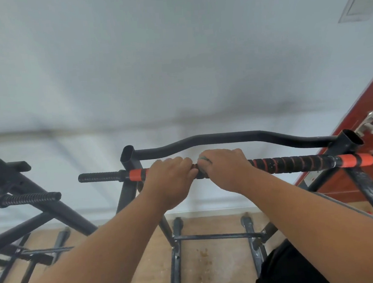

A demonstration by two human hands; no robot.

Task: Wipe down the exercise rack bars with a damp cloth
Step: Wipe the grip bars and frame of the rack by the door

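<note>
A black exercise rack stands in front of me, with a horizontal bar [293, 164] wrapped in black and orange grip tape. My left hand [169, 178] grips this bar just right of the left upright [127, 167]. Right beside it, my right hand [225, 170] curls round the same bar with a small grey-green cloth [204, 161] bunched under its fingers; only a scrap of the cloth shows. A curved black top bar [236, 139] runs behind both hands.
A second rack [26, 196] with a ribbed black handle stands at the left. A red door [358, 147] with a metal handle is at the right, close to the rack's right upright. A white wall is behind, a tan floor below with the rack's base bars [216, 236].
</note>
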